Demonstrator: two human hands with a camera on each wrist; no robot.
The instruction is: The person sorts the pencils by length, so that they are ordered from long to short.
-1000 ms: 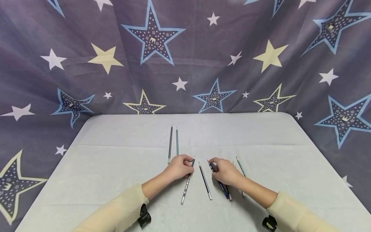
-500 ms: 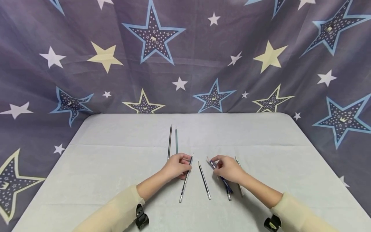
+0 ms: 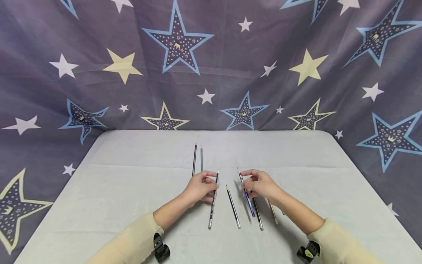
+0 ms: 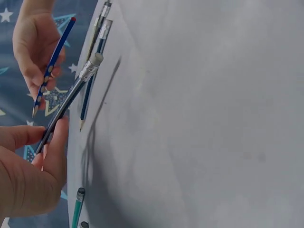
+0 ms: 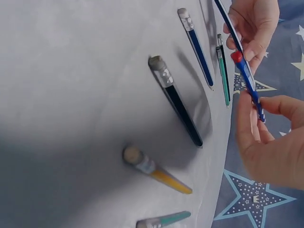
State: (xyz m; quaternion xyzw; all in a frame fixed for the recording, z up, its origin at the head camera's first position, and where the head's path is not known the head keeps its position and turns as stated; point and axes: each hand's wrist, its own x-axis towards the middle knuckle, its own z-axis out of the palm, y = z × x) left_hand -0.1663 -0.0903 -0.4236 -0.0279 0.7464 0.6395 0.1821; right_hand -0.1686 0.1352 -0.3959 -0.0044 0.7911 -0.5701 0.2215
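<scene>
My left hand pinches a dark pencil between thumb and fingers; its grey eraser end points toward me. A blue pencil with a red end and pale dimples is pinched in my right hand, raised over the table, its tip pointing away. Between the hands a dark pencil with an eraser lies on the cloth. Below the right hand lies a black pencil, and beside it a yellow pencil and a teal pencil, partly hidden by the forearm in the head view.
Beyond the left hand, a black pencil and a teal pencil lie side by side on the light-covered table. A star-printed curtain hangs behind the table's far edge. Black wrist cameras sit on both sleeves.
The right hand has lifted the blue pencil off the other pencils, moving it slightly away from me and straightening it. The left hand's pencil has risen a little and turned more upright in view.
</scene>
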